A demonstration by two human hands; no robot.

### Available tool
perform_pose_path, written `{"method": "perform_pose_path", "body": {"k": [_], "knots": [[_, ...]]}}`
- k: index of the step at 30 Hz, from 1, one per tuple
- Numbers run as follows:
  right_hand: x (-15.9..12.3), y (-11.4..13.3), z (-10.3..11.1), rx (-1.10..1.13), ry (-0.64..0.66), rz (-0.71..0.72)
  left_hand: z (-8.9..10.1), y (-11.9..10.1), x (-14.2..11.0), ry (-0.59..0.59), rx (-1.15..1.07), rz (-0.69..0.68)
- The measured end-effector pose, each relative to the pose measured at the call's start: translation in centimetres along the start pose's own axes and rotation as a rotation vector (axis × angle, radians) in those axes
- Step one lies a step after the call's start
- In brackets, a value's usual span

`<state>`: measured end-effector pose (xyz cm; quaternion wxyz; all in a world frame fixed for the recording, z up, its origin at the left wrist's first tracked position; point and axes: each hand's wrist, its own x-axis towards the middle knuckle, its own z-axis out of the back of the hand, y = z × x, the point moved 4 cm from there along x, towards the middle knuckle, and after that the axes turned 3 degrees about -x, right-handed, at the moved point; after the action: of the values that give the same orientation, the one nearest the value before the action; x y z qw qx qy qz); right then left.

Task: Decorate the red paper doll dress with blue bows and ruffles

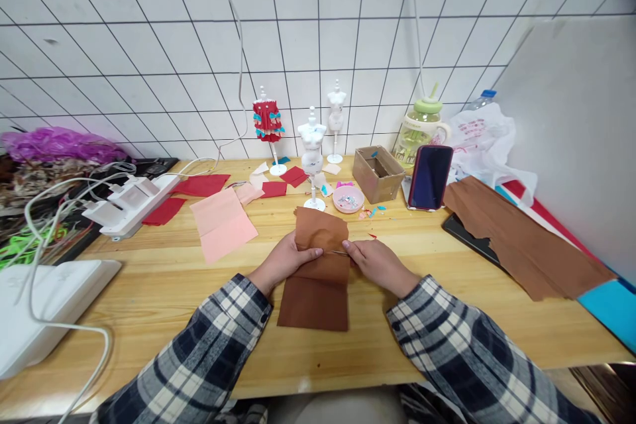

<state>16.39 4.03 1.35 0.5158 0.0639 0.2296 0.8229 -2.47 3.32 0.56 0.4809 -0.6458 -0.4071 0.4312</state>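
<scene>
A piece of brown cloth (318,228) is held up over the table in front of me, its lower half hanging toward the front edge and creased across the middle. My left hand (285,260) pinches its left side, thumb on top and fingers hidden behind. At the right side of the cloth, my right hand (377,264) is closed on a thin, silvery, needle-like tool (336,252) that lies across the fabric toward my left thumb; its exact kind is too small to tell. Just beyond the cloth stands a bare white mini dress form (312,152).
Behind are a dress form in a red ruffled outfit (268,120), another bare form (336,112), a pink dish of beads (348,199) and a cardboard box (378,173). Pink cloth (223,224) and a power strip (134,202) lie left; a phone (430,177) and brown fabric (527,238) right.
</scene>
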Motion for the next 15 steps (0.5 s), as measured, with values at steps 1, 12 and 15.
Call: {"method": "perform_pose_path", "body": {"k": [1, 12, 15], "knots": [[-0.05, 0.04, 0.03, 0.045, 0.001, 0.018, 0.03, 0.05, 0.03, -0.001, 0.002, -0.001], [-0.25, -0.6, 0.53, 0.264, 0.015, 0.04, 0.53, 0.21, -0.01, -0.046, -0.075, -0.008], [-0.05, -0.73, 0.4, 0.268, 0.012, 0.013, 0.53, 0.15, -0.03, -0.036, -0.074, -0.004]]}}
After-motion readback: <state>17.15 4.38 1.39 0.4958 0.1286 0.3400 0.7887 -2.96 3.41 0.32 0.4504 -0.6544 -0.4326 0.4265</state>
